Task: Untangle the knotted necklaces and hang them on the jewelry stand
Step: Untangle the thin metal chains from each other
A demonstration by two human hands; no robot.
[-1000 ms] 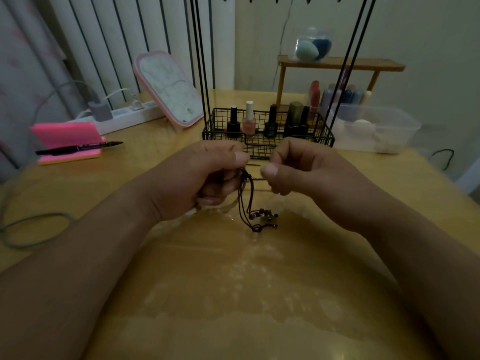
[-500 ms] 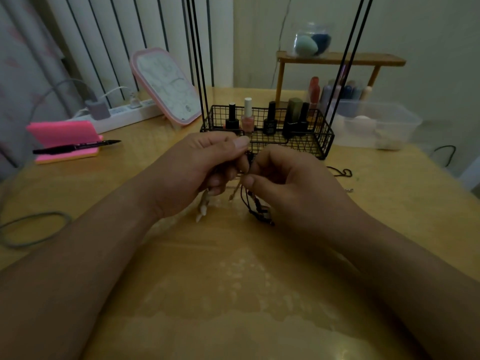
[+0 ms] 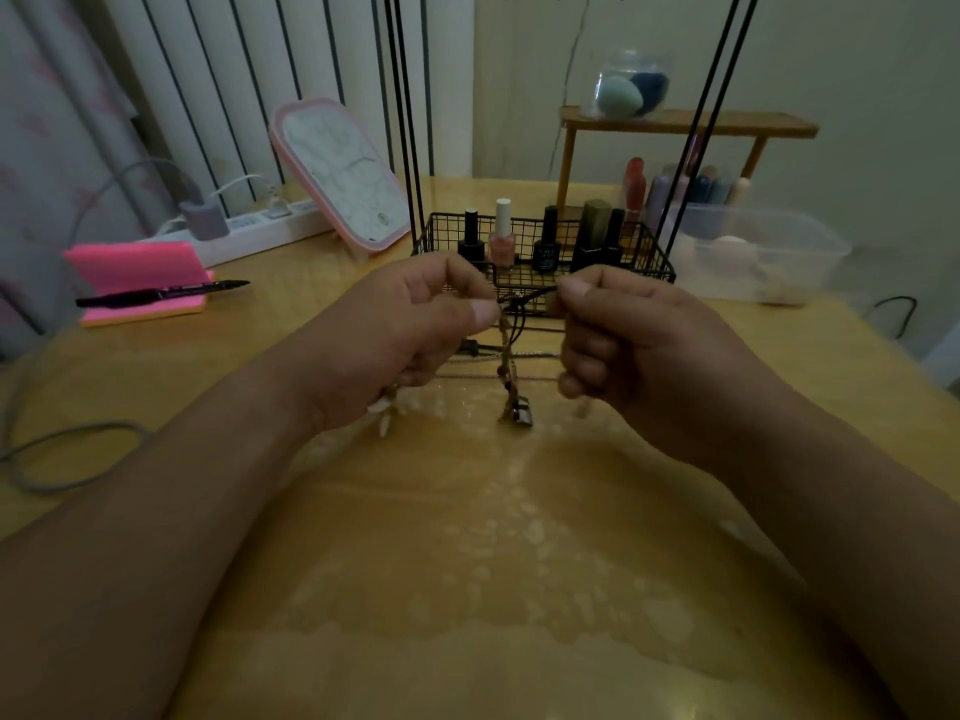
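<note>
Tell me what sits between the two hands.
In the head view, tangled dark-cord and thin-chain necklaces stretch between the left hand and the right hand, both pinching them.

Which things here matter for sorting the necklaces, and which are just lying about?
For the job: knotted necklaces, left hand, right hand, jewelry stand.

Lying about: pen, pink notepad, power strip, mirror, plastic tub, nail polish bottles.

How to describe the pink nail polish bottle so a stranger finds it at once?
Find the black wire basket on the wooden table. Bottles stand in a row inside it; the nail polish bottle is second from the left. It alone is pink with a white cap; its neighbours are dark.
</note>
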